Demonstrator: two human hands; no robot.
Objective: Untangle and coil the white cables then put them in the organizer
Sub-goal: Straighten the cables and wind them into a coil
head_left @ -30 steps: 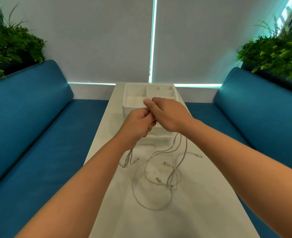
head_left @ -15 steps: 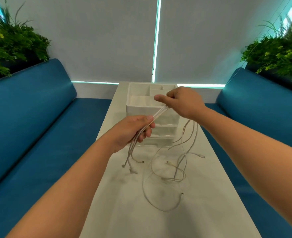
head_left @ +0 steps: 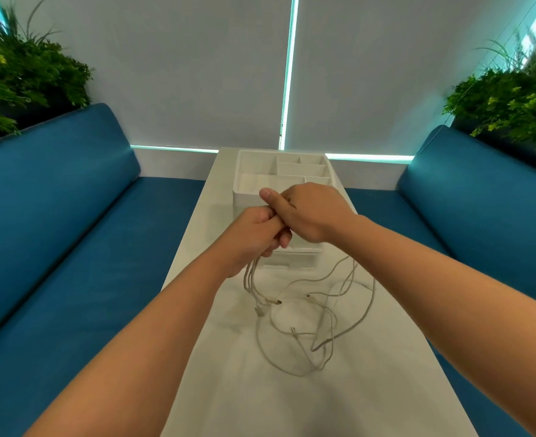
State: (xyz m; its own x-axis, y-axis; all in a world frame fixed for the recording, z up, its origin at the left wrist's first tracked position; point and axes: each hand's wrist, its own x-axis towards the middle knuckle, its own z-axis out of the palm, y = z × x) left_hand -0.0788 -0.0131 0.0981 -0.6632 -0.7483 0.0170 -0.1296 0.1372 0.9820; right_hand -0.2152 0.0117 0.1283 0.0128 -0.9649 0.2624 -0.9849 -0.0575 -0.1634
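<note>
Cables [head_left: 307, 329]: white, tangled, partly bunched in both hands, the rest sprawled in loose loops on the worktop [head_left: 260, 398] just short of the organizer [head_left: 250, 184]. Several strands hanging together from the underside of the left hand [head_left: 254, 238], plug ends dangling near the surface. Other strands trailing from beneath the right hand [head_left: 310, 212], curving down and out to the right, crossing one another in an open loop. Connector tips scattered inside the loops.

Left grip curled closed around the bundle. Right grip folded over the left fingers, thumb [head_left: 269, 197] stretched out on top, apparently pinching the same strands; exact contact hidden by the knuckles. Hands touching, held above the worktop in front of the organizer.

Organizer white, upright at the far end of the worktop, top divided into several compartments, none holding cable as far as visible; lower front partly hidden behind the hands.

Blue benches [head_left: 71, 231] along both sides. Green plants [head_left: 23, 67] behind each backrest. Pale blinds [head_left: 197, 74] beyond.
</note>
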